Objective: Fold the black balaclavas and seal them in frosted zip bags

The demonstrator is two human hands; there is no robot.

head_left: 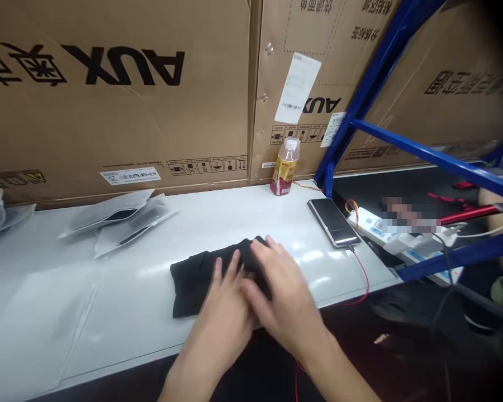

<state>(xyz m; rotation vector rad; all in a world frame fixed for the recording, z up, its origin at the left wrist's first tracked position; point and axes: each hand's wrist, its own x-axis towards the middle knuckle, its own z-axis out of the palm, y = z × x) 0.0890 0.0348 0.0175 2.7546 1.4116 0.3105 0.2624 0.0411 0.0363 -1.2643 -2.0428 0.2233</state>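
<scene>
A folded black cloth [193,282] lies on the white tabletop [129,301] near its front edge. My left hand [230,296] rests on the middle of the cloth, its fingers apart and pointing away from me. On the right end of the cloth lies my right hand [279,279], fingers stretched forward, its thumb reaching over to my left hand. Both hands are slightly blurred, and they hide part of the cloth's right half.
Frosted zip bags [109,215] lie at the back left. A drink bottle [285,167], a phone [334,222] with a red cable and a power strip [377,226] are right, beside a blue frame [436,159]. Large cartons [121,117] stand behind. Part of another person shows at far right.
</scene>
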